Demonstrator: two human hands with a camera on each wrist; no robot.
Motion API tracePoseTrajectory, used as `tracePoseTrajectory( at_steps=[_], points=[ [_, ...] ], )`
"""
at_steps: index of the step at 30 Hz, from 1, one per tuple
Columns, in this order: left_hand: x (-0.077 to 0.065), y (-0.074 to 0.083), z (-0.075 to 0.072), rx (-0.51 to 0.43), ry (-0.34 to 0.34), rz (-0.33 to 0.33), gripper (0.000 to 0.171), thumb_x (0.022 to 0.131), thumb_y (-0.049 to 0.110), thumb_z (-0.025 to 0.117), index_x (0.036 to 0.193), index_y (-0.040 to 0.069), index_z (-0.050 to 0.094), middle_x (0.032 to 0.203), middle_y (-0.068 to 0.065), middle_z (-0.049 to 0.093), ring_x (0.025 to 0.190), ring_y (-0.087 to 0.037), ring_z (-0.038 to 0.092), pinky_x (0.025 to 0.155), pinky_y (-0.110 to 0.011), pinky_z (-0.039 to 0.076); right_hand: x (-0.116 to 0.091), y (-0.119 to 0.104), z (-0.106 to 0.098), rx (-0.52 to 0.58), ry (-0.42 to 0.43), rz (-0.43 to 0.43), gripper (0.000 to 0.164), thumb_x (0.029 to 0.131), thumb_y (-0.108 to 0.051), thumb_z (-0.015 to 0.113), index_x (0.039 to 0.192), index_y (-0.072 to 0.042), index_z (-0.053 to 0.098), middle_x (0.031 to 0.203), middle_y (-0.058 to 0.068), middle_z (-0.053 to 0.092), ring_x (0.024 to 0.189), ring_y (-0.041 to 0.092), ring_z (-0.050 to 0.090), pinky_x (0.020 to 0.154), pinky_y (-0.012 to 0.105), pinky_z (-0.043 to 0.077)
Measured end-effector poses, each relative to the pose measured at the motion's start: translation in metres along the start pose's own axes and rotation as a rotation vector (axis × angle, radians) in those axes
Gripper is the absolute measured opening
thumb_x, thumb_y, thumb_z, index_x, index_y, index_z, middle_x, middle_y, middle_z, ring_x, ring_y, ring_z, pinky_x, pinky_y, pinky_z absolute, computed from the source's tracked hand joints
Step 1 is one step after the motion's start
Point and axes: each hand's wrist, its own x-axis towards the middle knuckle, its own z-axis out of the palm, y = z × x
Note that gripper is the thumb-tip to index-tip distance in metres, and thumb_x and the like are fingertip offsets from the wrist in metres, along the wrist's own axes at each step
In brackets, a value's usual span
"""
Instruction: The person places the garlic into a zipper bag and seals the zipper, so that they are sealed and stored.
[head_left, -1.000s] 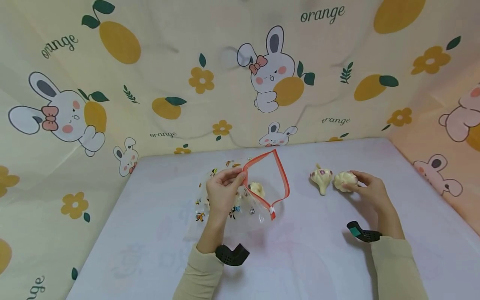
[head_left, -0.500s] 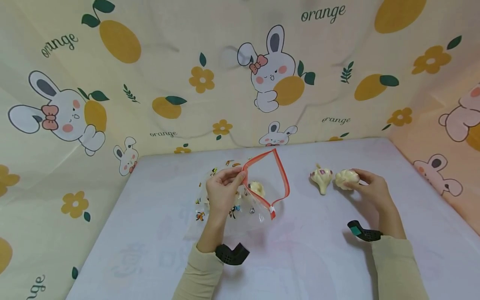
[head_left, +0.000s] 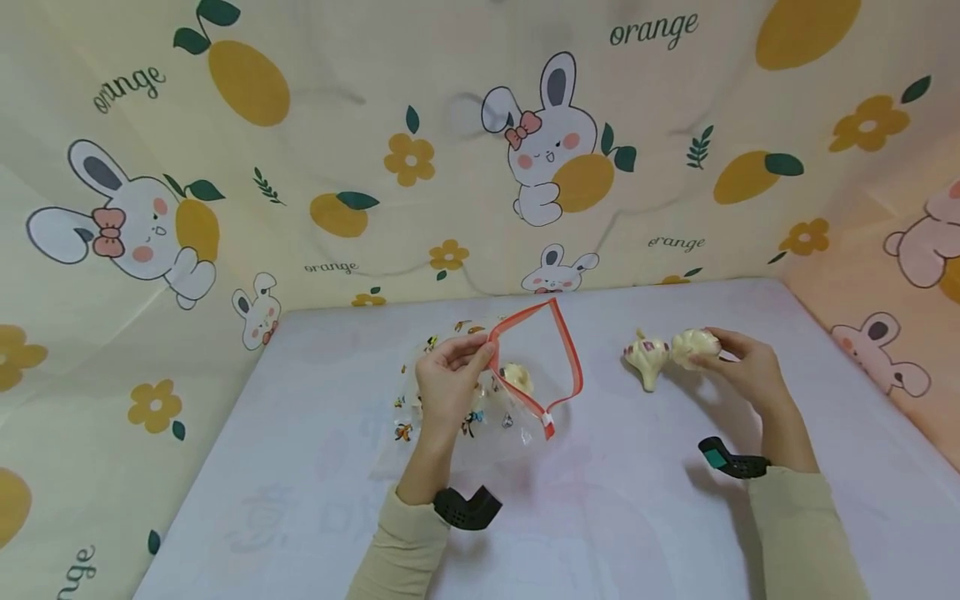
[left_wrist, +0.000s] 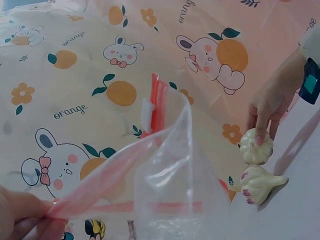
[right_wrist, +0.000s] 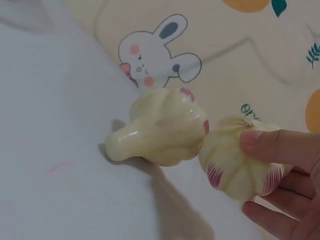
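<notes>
My left hand (head_left: 452,379) pinches the red zip edge of a clear zip bag (head_left: 573,358), whose mouth stands wide apart. Small printed figures cover the bag, and a pale garlic bulb (head_left: 517,379) shows inside it. Over on the right, my right hand (head_left: 750,371) holds a garlic bulb (right_wrist: 240,162) between thumb and fingers, just above the table. Beside it a second garlic bulb (right_wrist: 160,127) with purple marks lies on the table, stem toward me. In the left wrist view the bag's red zip (left_wrist: 159,105) rises in front of the left fingers.
A white table (head_left: 300,467) carries everything. Behind it and along its sides hangs a cloth (head_left: 450,100) printed with rabbits and oranges. Black wrist mounts (head_left: 467,508) sit on both forearms.
The right hand has lifted its garlic bulb slightly off the table. My left hand keeps the bag's mouth apart as before. The head view has shifted a little.
</notes>
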Motion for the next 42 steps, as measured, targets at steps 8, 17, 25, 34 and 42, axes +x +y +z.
tracePoseTrajectory(
  at_steps=[8,17,25,34,42],
  points=[
    [0.001,0.0,0.001,0.021,-0.001,-0.009,0.019,0.081,-0.003,0.072,0.097,-0.012,0.069,0.094,-0.036,0.069,0.063,0.003,0.066,0.06,-0.013,0.056,-0.002,-0.011,-0.003,0.071,0.023,-0.046,0.061,0.087,-0.024,0.072,0.132,0.01,0.05,0.094,-0.046,0.044,0.09,-0.026,0.04,0.073,-0.007,0.042],
    [0.001,0.0,0.002,0.022,-0.003,-0.015,0.019,0.081,-0.003,0.073,0.097,-0.012,0.069,0.094,-0.036,0.069,0.062,0.003,0.066,0.06,-0.014,0.057,-0.004,-0.029,-0.004,0.05,0.017,-0.005,0.064,0.087,-0.032,0.071,0.135,0.004,0.05,0.106,-0.037,0.048,0.092,-0.022,0.039,0.074,-0.007,0.042],
    [0.0,0.0,0.002,-0.008,-0.004,-0.018,0.019,0.081,-0.004,0.072,0.097,-0.014,0.069,0.095,-0.037,0.068,0.062,0.003,0.066,0.058,-0.012,0.055,-0.005,-0.046,0.002,0.093,0.035,-0.099,0.058,0.086,-0.019,0.073,0.132,0.009,0.051,0.1,-0.041,0.047,0.092,-0.024,0.044,0.073,-0.005,0.045],
    [0.0,0.001,0.002,-0.007,0.001,-0.027,0.019,0.081,-0.004,0.072,0.097,-0.014,0.069,0.095,-0.037,0.068,0.062,0.002,0.066,0.06,-0.012,0.056,-0.007,-0.064,0.007,0.125,0.028,-0.154,0.055,0.084,-0.011,0.074,0.13,0.012,0.052,0.099,-0.042,0.047,0.09,-0.023,0.048,0.074,-0.004,0.046],
    [0.0,0.001,0.002,-0.012,0.005,-0.034,0.019,0.081,-0.004,0.072,0.097,-0.014,0.069,0.095,-0.037,0.068,0.062,0.003,0.066,0.059,-0.012,0.056,-0.008,-0.076,0.014,0.138,0.025,-0.209,0.052,0.082,-0.005,0.074,0.127,0.011,0.054,0.1,-0.039,0.051,0.089,-0.021,0.051,0.075,-0.003,0.048]
  ],
)
